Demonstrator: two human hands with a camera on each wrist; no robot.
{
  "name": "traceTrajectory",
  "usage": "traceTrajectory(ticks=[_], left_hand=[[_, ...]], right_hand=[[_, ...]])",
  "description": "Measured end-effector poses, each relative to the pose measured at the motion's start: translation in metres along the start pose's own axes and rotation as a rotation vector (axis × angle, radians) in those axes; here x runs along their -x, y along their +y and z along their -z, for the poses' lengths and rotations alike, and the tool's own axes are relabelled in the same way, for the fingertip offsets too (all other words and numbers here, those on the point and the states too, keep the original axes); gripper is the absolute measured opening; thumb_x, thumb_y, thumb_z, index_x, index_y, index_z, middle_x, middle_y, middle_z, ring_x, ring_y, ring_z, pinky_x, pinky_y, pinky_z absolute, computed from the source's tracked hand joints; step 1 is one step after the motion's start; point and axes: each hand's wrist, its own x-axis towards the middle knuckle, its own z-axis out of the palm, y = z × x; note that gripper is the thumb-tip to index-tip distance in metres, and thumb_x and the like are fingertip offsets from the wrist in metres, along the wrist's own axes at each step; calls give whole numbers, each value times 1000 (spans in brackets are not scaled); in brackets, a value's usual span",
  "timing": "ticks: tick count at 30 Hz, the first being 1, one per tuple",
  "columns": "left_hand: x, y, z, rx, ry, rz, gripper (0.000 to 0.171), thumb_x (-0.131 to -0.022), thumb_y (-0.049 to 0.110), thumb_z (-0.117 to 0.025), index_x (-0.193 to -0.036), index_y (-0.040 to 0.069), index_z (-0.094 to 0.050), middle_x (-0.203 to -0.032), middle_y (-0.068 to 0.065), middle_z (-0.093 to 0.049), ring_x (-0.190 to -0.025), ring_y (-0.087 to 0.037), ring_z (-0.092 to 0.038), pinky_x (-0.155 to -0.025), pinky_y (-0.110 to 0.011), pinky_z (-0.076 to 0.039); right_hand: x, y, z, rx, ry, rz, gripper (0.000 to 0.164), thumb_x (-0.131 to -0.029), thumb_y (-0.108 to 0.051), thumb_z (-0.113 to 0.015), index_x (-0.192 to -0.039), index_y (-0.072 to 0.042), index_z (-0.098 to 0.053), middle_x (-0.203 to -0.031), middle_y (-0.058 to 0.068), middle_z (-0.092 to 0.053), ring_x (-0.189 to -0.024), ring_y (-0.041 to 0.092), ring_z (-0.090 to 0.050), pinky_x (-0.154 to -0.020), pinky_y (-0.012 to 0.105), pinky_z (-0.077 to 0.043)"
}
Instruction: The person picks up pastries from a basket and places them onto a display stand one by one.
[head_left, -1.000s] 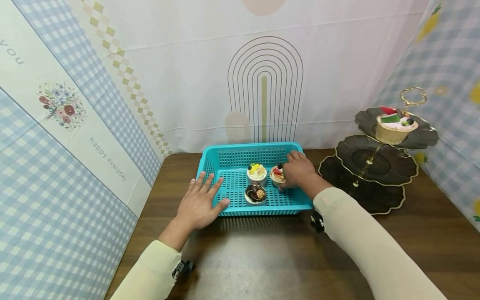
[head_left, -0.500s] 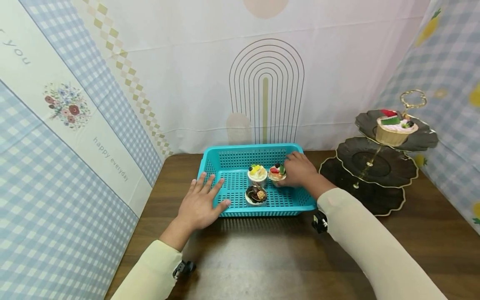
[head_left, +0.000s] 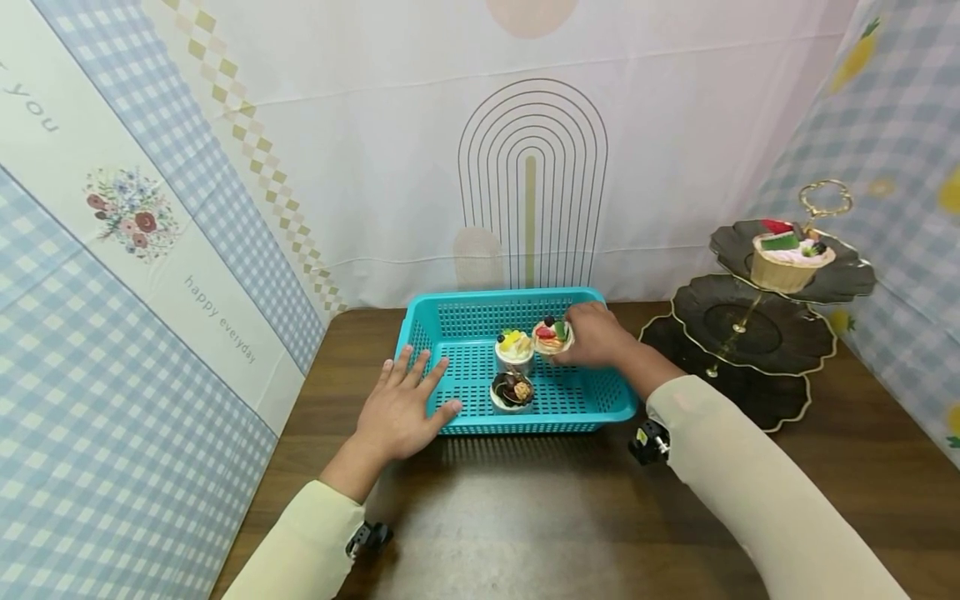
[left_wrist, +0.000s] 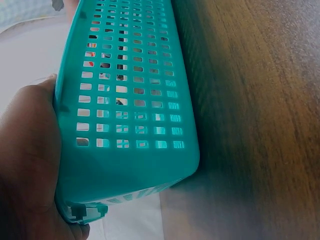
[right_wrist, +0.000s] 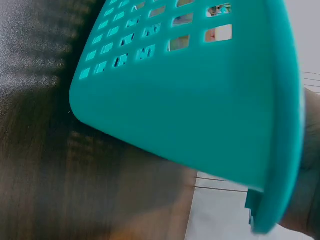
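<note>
- Broadly, the head view shows a brown wood-grain table [head_left: 525, 517] with a soft sheen near the person, set against a white wall cloth [head_left: 375, 167] printed with thin nested arches and a column of small diamonds
- Blue gingham cloth [head_left: 97, 417] hangs along the left side, its pale band bearing a flower bunch and the words "happy everyday"; a second checked cloth [head_left: 900, 167] with yellow fruit prints hangs on the right
- A turquoise basket [head_left: 510, 292] stands at the table's far side; the left hand [head_left: 401, 412] lies spread across its near left corner, fingers straight and loose
- The right hand [head_left: 596, 337] grasps a fruit tart [head_left: 552, 336] within the basket, near a yellow-topped cup [head_left: 514, 346]; whether the tart touches the basket floor, I cannot tell
- A chocolate-topped cup [head_left: 512, 389] sits nearer the person
- Rightward, a dark three-tier stand [head_left: 795, 342] with gold edges carries a cream tart [head_left: 789, 265] on its top plate
- In the left wrist view, that hand rests along the basket's rim, above the slotted wall and streaked wood
- In the right wrist view, the basket's wall fills the middle, shadow dapples the table, and the hand's grip is hidden beyond the rim
</note>
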Motion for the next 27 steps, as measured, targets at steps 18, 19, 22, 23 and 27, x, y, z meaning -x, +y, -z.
traceTrajectory(ticks=[18, 19, 22, 23, 27], left_hand=[[1, 1, -1, -6, -10, 3, 78, -103, 70, -29, -165, 22, -26, -168, -14, -21, -156, -36, -2, -123, -56, -3], [0, 1, -1, -7, -9, 2, 78, -103, 70, -28, -165, 22, -26, -168, -14, -21, -156, -36, -1, -123, -57, -4], [0, 0, -1, -15, -12, 4, 79, -103, 71, -27, -165, 22, -25, -168, -14, -22, -156, -36, 0, -123, -56, -4], [0, 0, -1, -17, -12, 4, 79, -103, 71, -27, -165, 22, -26, -168, -14, -22, -156, -36, 0, -123, -56, -4], [0, 0, 0, -19, -17, 5, 79, -103, 71, -27, -165, 22, -25, -168, -14, -20, -156, -36, 0, -123, -57, -3]], right_hand=[[24, -2, 20, -331, 95, -121, 82, -81, -21, -85, -145, 5, -41, -128, 25, -59, -113, 39, -61, -94, 54, -52], [25, -2, 21, -343, 98, -127, 82, -82, -21, -85, -145, 5, -41, -130, 26, -58, -115, 39, -60, -95, 55, -52], [28, -1, 26, -378, 104, -144, 82, -83, -19, -85, -148, 4, -41, -134, 25, -56, -120, 39, -58, -100, 55, -50], [30, -1, 28, -386, 104, -148, 83, -84, -19, -85, -149, 4, -41, -136, 25, -56, -122, 39, -57, -101, 56, -49], [34, 0, 34, -401, 107, -167, 86, -85, -23, -86, -153, 2, -40, -142, 25, -54, -128, 39, -54, -104, 56, -46]])
